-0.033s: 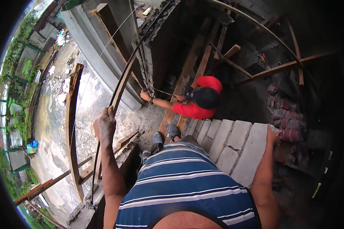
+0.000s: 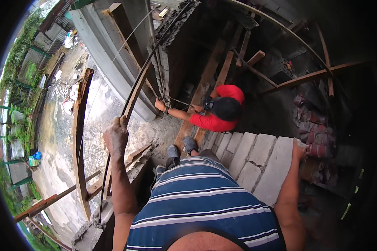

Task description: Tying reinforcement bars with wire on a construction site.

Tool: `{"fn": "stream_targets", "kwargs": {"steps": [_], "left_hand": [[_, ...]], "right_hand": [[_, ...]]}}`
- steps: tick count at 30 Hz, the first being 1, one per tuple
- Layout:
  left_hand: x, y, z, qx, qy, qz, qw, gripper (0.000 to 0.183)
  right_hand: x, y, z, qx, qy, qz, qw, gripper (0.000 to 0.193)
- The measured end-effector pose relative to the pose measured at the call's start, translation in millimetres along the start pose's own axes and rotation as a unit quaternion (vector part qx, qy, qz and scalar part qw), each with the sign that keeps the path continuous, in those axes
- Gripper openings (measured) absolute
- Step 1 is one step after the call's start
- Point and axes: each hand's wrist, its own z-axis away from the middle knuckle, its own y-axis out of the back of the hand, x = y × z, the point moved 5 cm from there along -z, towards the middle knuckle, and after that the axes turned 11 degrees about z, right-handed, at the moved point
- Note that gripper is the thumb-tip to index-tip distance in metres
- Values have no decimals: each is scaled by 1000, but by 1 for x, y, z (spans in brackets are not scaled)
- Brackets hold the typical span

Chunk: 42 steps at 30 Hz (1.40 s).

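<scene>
My left hand (image 2: 116,136) is closed round a long dark steel bar (image 2: 109,167), which rises past a wooden strip (image 2: 135,94) and bends toward the top. Whether the fingers also take in the wood, I cannot tell. On the right, my right hand (image 2: 298,149) grips the top edge of a grey block wall (image 2: 276,165); some of its fingers are hidden. Below me, a co-worker in a red shirt (image 2: 222,119) and dark cap reaches one hand (image 2: 160,104) to the rough concrete column (image 2: 165,67).
Wooden planks (image 2: 209,69) run below, near my grey shoes (image 2: 190,143). An upright timber (image 2: 79,134) and a crossing beam (image 2: 56,203) stand left. Stacked reddish sacks (image 2: 316,127) lie right, under crossed timbers (image 2: 314,74). A broken concrete edge (image 2: 88,234) is at lower left.
</scene>
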Motion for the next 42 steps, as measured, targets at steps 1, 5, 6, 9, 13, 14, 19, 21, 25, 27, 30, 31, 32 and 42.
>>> {"fn": "stream_targets", "kwargs": {"steps": [1, 5, 6, 9, 13, 14, 19, 21, 25, 27, 30, 31, 32, 42], "left_hand": [[-2, -1, 0, -1, -1, 7, 1000, 39], [-1, 2, 0, -1, 0, 4, 1000, 38], [-2, 2, -1, -4, -1, 10, 1000, 38], [1, 4, -2, 5, -11, 39, 999, 37], [1, 10, 1, 8, -3, 58, 998, 36], [0, 10, 1, 24, -17, 67, 997, 36], [-3, 12, 4, 9, -6, 81, 997, 35], [-5, 12, 3, 12, -7, 85, 996, 34], [0, 15, 1, 19, -19, 84, 996, 34], [0, 17, 0, 10, -14, 81, 997, 34], [-1, 16, -2, 3, -13, 98, 995, 36], [-2, 16, -3, 4, -13, 116, 993, 37], [-3, 18, -3, 11, -17, 120, 993, 37], [-6, 19, -3, -41, 1, 129, 991, 34]], "right_hand": [[0, 0, 2, -15, 6, -24, 1000, 121], [-6, 13, 8, -42, 23, -25, 999, 116], [-5, 16, 10, -27, 28, -26, 999, 113], [-2, 14, 9, -69, 23, 12, 997, 117], [5, -10, -8, -5, 39, -19, 999, 120], [5, -12, -10, 2, 49, -30, 998, 122], [5, -22, -21, 12, 56, -31, 998, 123], [4, -20, -15, -26, 47, -37, 998, 121], [1, 3, 4, -27, 39, -19, 999, 119], [-4, 12, 9, -27, 33, -7, 999, 120], [-8, 15, 10, -43, 31, -10, 999, 120], [-8, 15, 9, -49, 29, -12, 998, 120], [-9, 15, 9, -56, 26, -14, 998, 120], [-3, 4, -8, -179, 45, 66, 981, 121]]}}
